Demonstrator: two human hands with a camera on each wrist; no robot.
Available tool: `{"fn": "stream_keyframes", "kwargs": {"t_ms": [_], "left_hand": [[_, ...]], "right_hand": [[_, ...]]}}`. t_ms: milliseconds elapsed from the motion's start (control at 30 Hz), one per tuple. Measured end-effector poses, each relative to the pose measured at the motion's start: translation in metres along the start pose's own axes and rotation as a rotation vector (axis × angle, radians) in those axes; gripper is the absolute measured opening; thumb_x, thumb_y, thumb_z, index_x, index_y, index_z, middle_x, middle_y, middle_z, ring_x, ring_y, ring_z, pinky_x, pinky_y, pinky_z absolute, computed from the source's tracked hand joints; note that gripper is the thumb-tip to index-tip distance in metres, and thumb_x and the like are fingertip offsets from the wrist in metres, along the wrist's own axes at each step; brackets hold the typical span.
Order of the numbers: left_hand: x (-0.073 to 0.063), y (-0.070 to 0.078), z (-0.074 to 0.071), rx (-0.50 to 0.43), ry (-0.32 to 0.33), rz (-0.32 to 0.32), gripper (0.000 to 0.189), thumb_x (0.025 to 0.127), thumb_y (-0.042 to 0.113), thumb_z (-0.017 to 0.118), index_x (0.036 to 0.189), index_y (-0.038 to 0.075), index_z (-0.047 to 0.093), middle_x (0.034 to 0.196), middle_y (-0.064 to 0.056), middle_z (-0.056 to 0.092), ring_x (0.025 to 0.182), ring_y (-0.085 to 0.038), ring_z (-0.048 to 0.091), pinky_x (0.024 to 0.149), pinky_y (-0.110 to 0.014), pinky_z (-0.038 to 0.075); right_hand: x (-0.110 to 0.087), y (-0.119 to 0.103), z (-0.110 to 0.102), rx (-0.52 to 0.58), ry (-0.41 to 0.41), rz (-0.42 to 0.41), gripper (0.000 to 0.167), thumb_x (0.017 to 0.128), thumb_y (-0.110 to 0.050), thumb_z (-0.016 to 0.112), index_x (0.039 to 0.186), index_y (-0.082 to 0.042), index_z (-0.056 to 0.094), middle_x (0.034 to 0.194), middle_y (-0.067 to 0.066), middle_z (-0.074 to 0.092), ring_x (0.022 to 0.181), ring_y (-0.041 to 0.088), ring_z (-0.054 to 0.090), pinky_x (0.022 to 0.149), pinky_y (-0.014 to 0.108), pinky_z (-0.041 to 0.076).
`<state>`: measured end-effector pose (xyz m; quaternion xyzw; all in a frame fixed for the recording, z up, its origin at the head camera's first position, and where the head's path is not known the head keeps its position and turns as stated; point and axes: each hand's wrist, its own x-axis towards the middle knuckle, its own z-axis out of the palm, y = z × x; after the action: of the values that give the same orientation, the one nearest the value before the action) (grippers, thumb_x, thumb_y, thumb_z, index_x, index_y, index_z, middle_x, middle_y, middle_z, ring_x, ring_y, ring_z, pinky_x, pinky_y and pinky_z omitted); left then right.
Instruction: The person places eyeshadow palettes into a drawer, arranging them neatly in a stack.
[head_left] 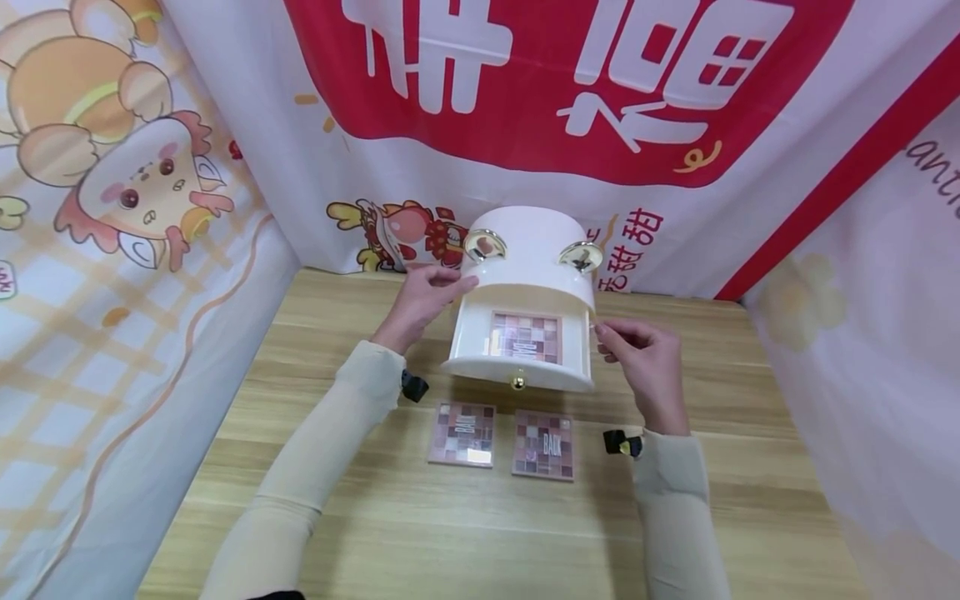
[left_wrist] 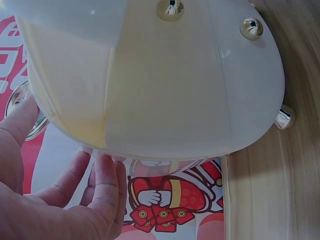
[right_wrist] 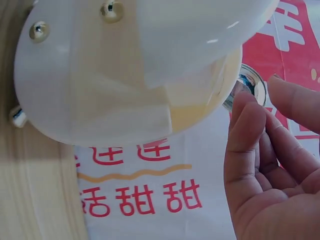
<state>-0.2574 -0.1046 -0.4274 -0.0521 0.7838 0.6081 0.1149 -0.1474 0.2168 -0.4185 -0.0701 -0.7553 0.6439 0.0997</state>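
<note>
A white storage box [head_left: 525, 233] with a rounded top stands at the back of the table, its upper drawer [head_left: 480, 369] pulled out. Inside that drawer lies an eyeshadow palette [head_left: 525, 337]. My left hand [head_left: 423, 304] touches the box's left side, with the thumb near the front edge and the fingers fairly straight along the side. On the other side, my right hand [head_left: 648, 358] is beside the drawer, fingers loosely bent and holding nothing; whether a fingertip touches the box I cannot tell. Two more eyeshadow palettes, the left one [head_left: 461, 433] and the right one [head_left: 543, 446], lie flat before the box.
Gold-rimmed round ornaments [head_left: 486, 245] sit on the box top, and a gold knob [head_left: 518, 381] is on the drawer front. Printed cloth [head_left: 412, 158] hangs behind the box and along both sides of the wooden table [head_left: 480, 542].
</note>
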Motion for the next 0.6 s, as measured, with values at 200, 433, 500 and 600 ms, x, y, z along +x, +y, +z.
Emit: {"fn": "stream_keyframes", "kwargs": {"t_ms": [200, 433, 500, 600], "left_hand": [[0.001, -0.001, 0.0, 0.008, -0.006, 0.009, 0.068, 0.073, 0.061, 0.083, 0.122, 0.016, 0.067, 0.12, -0.002, 0.063, 0.11, -0.023, 0.058, 0.096, -0.043, 0.049], [0.001, 0.0, -0.001, -0.003, -0.003, 0.008, 0.065, 0.074, 0.059, 0.083, 0.12, 0.016, 0.068, 0.119, -0.002, 0.063, 0.109, -0.024, 0.059, 0.095, -0.044, 0.049], [0.001, 0.001, -0.001, 0.001, -0.003, 0.006, 0.065, 0.074, 0.059, 0.083, 0.12, 0.016, 0.067, 0.119, -0.002, 0.063, 0.109, -0.024, 0.059, 0.095, -0.044, 0.049], [0.002, 0.0, -0.001, -0.001, -0.008, -0.001, 0.065, 0.074, 0.059, 0.083, 0.121, 0.016, 0.067, 0.12, -0.002, 0.063, 0.109, -0.024, 0.059, 0.095, -0.042, 0.049]], "right_hand": [[-0.005, 0.013, -0.006, 0.01, -0.009, 0.02, 0.029, 0.089, -0.015, 0.079, 0.107, 0.007, 0.073, 0.089, 0.011, 0.073, 0.071, 0.018, 0.069, 0.065, 0.027, 0.058], [-0.01, 0.033, -0.01, -0.049, -0.023, 0.077, 0.029, 0.091, -0.019, 0.078, 0.108, 0.005, 0.073, 0.093, 0.012, 0.073, 0.076, 0.02, 0.069, 0.068, 0.029, 0.059], [-0.012, 0.041, -0.011, -0.078, -0.037, 0.101, 0.029, 0.092, -0.02, 0.077, 0.108, 0.004, 0.073, 0.094, 0.012, 0.073, 0.078, 0.023, 0.07, 0.069, 0.029, 0.059], [-0.015, 0.05, -0.01, -0.105, -0.052, 0.128, 0.029, 0.092, -0.02, 0.077, 0.108, 0.003, 0.073, 0.094, 0.013, 0.073, 0.079, 0.025, 0.07, 0.069, 0.029, 0.059]]}}
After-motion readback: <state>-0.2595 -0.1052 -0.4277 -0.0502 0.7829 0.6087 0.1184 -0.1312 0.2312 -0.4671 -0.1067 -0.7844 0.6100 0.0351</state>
